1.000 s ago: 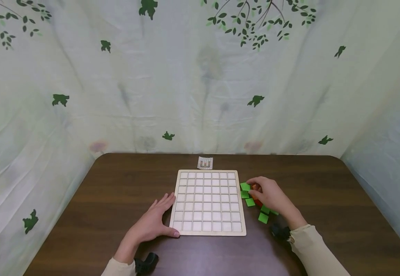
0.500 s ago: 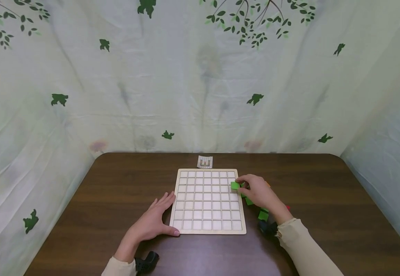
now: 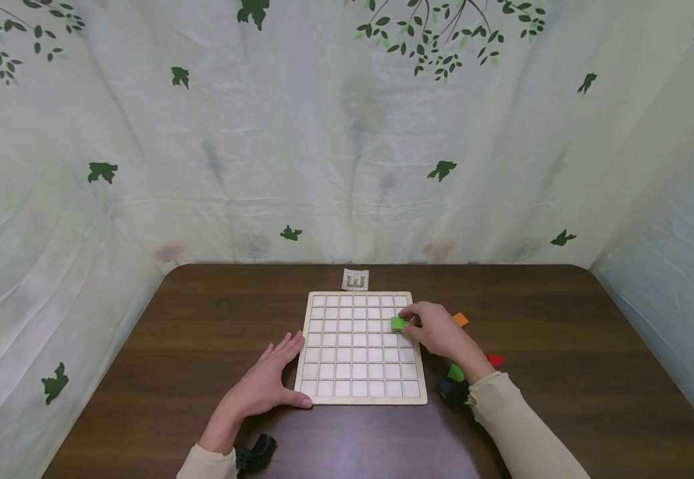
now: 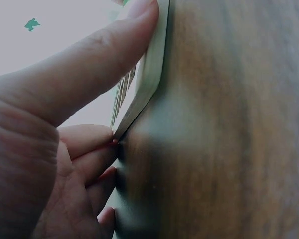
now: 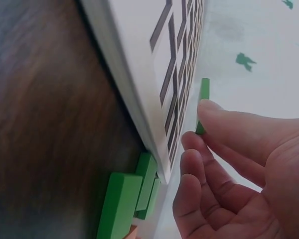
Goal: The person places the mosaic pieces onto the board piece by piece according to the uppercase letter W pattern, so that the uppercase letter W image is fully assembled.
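Observation:
A white grid board [image 3: 360,403] with a pale wooden frame lies on the table. My left hand [image 3: 265,380] rests along its left side, fingers spread straight at the edge and thumb on the near-left corner. In the left wrist view the thumb [image 4: 104,62] presses the board's frame [image 4: 152,79]. My right hand [image 3: 439,329] pinches a green square tile [image 3: 397,324] between thumb and fingertips, over the upper right cells. The right wrist view shows that tile [image 5: 204,89] upright on edge in the pinch, above the board's surface.
Beside the board's right edge lie several green tiles [image 5: 120,204], partly hidden by my right arm. An orange tile [image 3: 460,320] and a red tile [image 3: 495,360] lie further right. A small printed card [image 3: 355,280] sits behind the board on the brown table [image 3: 233,299].
My right hand has taken a green tile from the pile and carried it left over the board, uncovering the orange and red tiles. The left hand stays on the board's edge.

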A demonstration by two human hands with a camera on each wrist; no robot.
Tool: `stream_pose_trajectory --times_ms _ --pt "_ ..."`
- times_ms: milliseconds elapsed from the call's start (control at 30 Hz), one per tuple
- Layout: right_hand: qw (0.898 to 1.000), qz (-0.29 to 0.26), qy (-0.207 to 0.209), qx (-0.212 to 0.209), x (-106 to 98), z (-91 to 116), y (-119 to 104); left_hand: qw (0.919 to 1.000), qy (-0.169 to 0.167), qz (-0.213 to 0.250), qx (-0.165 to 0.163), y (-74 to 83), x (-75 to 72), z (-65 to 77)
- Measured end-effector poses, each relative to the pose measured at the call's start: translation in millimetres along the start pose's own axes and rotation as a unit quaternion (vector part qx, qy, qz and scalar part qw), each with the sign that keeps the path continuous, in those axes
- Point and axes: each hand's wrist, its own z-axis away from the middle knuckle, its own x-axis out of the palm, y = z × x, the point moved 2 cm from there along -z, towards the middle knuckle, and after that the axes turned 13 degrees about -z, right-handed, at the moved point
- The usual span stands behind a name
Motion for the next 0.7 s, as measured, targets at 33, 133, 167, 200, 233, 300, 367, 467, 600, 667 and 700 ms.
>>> stream_pose_trajectory --times_ms 33,133,167,200,233,300,367,467,600,667,700 --pt "1.000 0.002 0.001 0.001 1 -1 -1 1.0000 0.000 0.001 0.001 0.2 -0.1 0.2" --pt "1.000 0.004 -0.001 0.010 3 -3 -3 1.0000 0.001 0.002 0.003 0.8 -0.3 0.6" --pt "1.000 0.005 -0.002 0.013 3 -4 -3 1.0000 0.002 0.002 0.003 0.9 -0.3 0.6" --pt "1.000 0.006 -0.002 0.015 4 -5 -4 1.0000 0.002 0.002 0.003 0.9 -0.3 0.6" --pt "1.000 0.006 -0.003 0.020 5 -5 -4 1.0000 0.002 0.002 0.003 1.0 -0.2 0.5" --pt "1.000 0.007 -0.004 0.022 6 -7 -5 1.0000 0.001 0.001 0.003 0.9 -0.1 0.2" --pt "1.000 0.009 -0.005 0.023 7 -8 -5 1.0000 0.000 0.000 0.003 0.6 0.2 0.0" --pt "1.000 0.009 -0.007 0.022 8 -9 -6 1.0000 -0.001 -0.001 0.004 -0.1 0.5 0.0" --pt "1.000 0.006 -0.012 0.025 10 -13 -7 1.0000 0.000 0.000 0.005 -0.6 0.6 0.1" --pt "1.000 0.008 -0.013 0.026 11 -14 -7 1.0000 0.000 0.001 0.005 -0.5 0.5 0.2" --pt "1.000 0.009 -0.013 0.025 12 -15 -7 1.0000 0.000 0.001 0.006 -0.5 0.5 0.3"
